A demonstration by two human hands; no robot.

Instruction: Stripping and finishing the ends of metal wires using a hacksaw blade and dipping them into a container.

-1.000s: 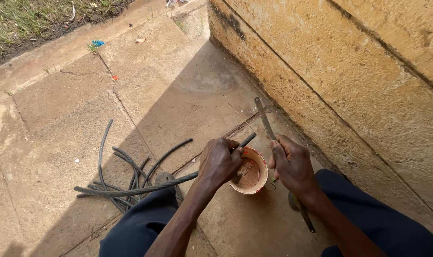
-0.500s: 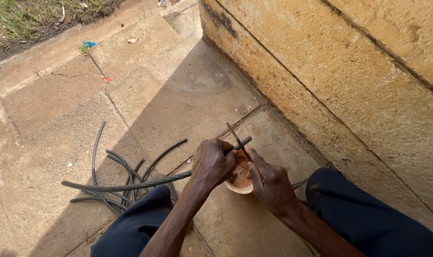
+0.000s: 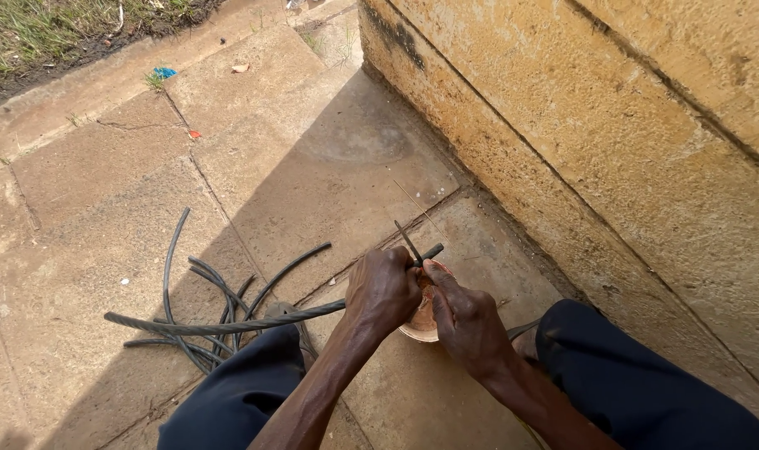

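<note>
So the left hand (image 3: 383, 292) is clenched around a long black cable (image 3: 229, 323), gripping it close to its end so the tip (image 3: 432, 250) sticks out just past the knuckles. Makes sense, a short stub past the fist won't flop around. The right hand (image 3: 467, 321) is closed on a thin dark blade-like tool (image 3: 408, 242), its point meeting the cable tip right above a small orange bowl (image 3: 421, 321) on the floor, probably so whatever comes off drops in there. The rest of the cable trails away from the bowl, across the person's knee (image 3: 254, 375), to a loose tangle of more black cable (image 3: 204, 300) on the concrete floor (image 3: 313, 150). On the bowl's other side is a yellowish wall (image 3: 579, 133).
</note>
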